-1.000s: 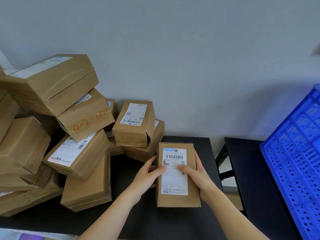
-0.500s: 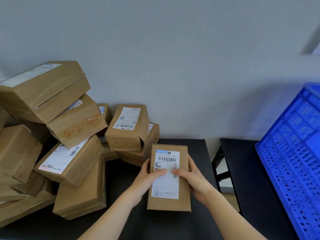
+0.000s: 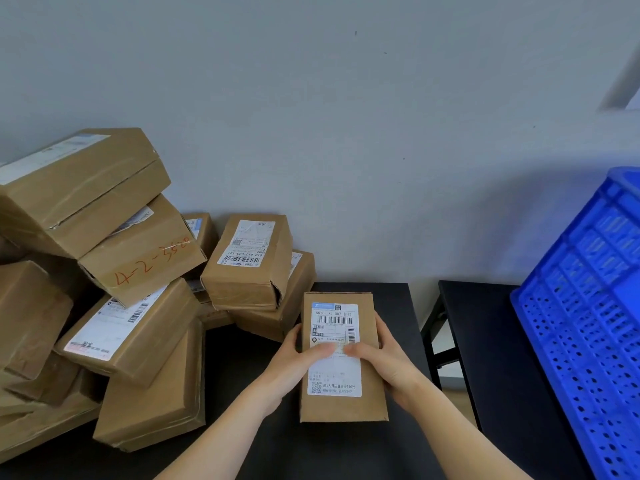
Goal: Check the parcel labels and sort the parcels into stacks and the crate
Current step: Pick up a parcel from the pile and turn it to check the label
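Observation:
A small brown cardboard parcel point(image 3: 341, 407) with a white barcode label facing up is held in front of me over the black table point(image 3: 242, 368). My left hand point(image 3: 294, 363) grips its left edge, thumb lying across the label. My right hand point(image 3: 384, 362) grips the right edge, its thumb also on the label. To the left lies a loose pile of brown parcels point(image 3: 104, 289), some labelled, one marked "4-2-352" in red. A blue perforated plastic crate point(image 3: 595, 306) stands at the right on a second black table point(image 3: 495, 341).
A grey wall runs behind both tables. A gap with black table legs point(image 3: 436, 334) separates the two tables. A labelled parcel point(image 3: 249, 261) sits on top of another just behind the held one.
The view has shifted slightly; the parcel stays gripped by both hands in nearly the same place, thumbs still on the label.

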A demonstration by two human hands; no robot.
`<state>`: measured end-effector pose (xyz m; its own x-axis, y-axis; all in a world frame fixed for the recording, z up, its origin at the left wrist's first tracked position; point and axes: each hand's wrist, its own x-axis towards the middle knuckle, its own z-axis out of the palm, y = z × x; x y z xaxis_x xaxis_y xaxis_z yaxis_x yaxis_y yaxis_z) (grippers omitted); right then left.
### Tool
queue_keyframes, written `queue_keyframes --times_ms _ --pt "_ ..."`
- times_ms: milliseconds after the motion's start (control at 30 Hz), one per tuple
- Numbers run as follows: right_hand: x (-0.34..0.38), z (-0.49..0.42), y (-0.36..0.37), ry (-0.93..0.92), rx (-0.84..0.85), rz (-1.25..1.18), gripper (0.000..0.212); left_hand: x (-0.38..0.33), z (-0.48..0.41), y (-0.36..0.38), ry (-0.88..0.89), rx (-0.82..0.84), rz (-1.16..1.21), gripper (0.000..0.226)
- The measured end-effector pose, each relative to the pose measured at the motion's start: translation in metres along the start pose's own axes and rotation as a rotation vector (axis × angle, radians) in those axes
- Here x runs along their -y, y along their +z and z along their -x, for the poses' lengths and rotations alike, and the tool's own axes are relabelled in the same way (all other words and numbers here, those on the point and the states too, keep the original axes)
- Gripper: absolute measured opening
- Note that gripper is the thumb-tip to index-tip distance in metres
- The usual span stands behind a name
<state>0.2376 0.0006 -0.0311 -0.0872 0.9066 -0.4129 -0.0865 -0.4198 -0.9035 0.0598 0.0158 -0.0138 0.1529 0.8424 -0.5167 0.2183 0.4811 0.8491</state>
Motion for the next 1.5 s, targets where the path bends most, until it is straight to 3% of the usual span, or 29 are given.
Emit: queue_keyframes --times_ms 600,800,1167,1500 --pt "0.011 0.002 -0.002 0.008 -0.034 0.012 0.092 -0.008 0.000 0.001 0.013 -0.012 -0.028 0.077" --pt "0.014 0.005 -0.001 0.011 -0.050 0.064 0.094 -0.011 0.003 0.001 0.020 -0.020 -0.049 0.083" --pt "0.029 0.018 0.010 -0.173 -0.195 0.415 0.092 -0.015 0.006 -0.003 -0.006 -0.069 -0.125 0.093" --pt "0.029 0.020 0.017 -0.135 -0.210 0.563 0.052 -0.021 0.012 -0.001 0.027 -0.090 -0.125 0.095"
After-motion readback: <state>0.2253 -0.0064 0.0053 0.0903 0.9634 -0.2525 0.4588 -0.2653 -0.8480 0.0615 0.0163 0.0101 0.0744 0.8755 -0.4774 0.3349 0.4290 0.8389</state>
